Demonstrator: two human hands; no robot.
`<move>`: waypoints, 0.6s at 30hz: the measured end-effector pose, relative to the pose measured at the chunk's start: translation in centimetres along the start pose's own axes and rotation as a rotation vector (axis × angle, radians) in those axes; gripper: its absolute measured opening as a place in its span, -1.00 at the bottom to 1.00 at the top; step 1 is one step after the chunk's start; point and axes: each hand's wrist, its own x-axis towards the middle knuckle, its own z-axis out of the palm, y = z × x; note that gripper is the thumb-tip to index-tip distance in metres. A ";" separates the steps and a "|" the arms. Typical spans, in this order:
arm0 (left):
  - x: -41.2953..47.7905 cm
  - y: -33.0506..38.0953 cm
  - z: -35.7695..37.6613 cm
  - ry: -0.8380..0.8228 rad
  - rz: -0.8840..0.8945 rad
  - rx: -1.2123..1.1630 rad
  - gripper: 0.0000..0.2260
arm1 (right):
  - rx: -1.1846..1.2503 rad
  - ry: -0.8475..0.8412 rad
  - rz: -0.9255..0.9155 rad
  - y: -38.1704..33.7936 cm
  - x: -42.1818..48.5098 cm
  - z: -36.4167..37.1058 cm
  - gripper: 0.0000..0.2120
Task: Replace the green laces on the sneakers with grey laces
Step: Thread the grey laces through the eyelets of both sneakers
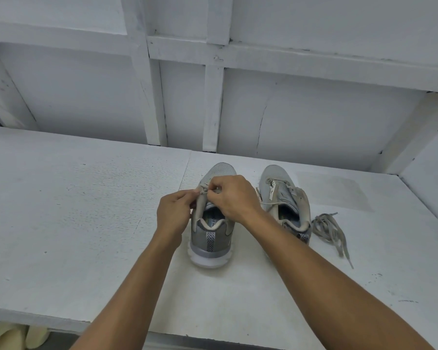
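Note:
Two grey sneakers stand on a white table (pixel 74 210) with their heels toward me. Over the left sneaker (pixel 210 238), my left hand (pixel 173 214) pinches the left eyelet edge by the tongue. My right hand (pixel 234 198) pinches a thin pale lace at the same spot; its fingers hide most of the lacing. The right sneaker (pixel 285 203) stands untouched, its tongue open and a pale lace strand trailing across it. A loose bundle of grey laces (pixel 330 229) lies on the table just right of that shoe.
A white panelled wall (pixel 314 109) rises behind the table. Pale slippers (pixel 18 335) show on the floor below the table's front edge at the bottom left. Bare table surface spreads to the left of the shoes.

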 end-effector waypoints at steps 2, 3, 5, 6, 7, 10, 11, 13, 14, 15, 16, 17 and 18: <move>0.1 -0.1 0.0 -0.007 0.018 0.035 -0.86 | -0.026 -0.001 -0.007 -0.2 0.0 0.3 -0.87; 0.0 -0.2 0.0 -0.016 0.032 0.062 -0.86 | -0.036 -0.001 -0.010 -0.3 0.0 0.4 -0.86; 0.0 -0.3 0.0 -0.035 0.059 0.109 -0.85 | -0.036 0.004 -0.011 -0.4 -0.2 0.5 -0.86; 0.0 -0.3 0.0 -0.045 0.066 0.118 -0.85 | -0.037 0.006 -0.013 -0.4 -0.2 0.4 -0.86; 0.1 -0.3 0.0 -0.058 0.064 0.115 -0.84 | -0.050 0.007 -0.018 -0.4 -0.2 0.3 -0.85; 0.3 -0.3 -0.2 -0.113 0.054 0.082 -0.84 | -0.111 -0.004 -0.028 -0.6 -0.3 0.0 -0.84; 0.4 -0.4 -0.3 -0.128 0.060 0.081 -0.85 | -0.124 -0.011 -0.029 -0.6 -0.3 -0.1 -0.84; 0.5 -0.7 -0.7 -0.151 0.080 0.090 -0.86 | -0.134 -0.027 -0.026 -0.7 -0.4 -0.3 -0.85; 0.6 -0.8 -0.8 -0.161 0.093 0.101 -0.87 | -0.138 -0.034 -0.025 -0.8 -0.4 -0.4 -0.86; 0.7 -0.8 -0.8 -0.165 0.104 0.110 -0.87 | -0.144 -0.038 -0.025 -0.8 -0.4 -0.4 -0.86; 0.7 -0.8 -0.8 -0.162 0.112 0.111 -0.87 | -0.144 -0.037 -0.027 -0.9 -0.5 -0.5 -0.86; 0.8 -0.8 -0.8 -0.150 0.111 0.101 -0.86 | -0.131 -0.032 -0.032 -0.8 -0.6 -0.6 -0.86; 0.9 -0.7 -0.8 -0.134 0.099 0.085 -0.86 | -0.106 -0.022 -0.041 -0.8 -0.7 -0.6 -0.84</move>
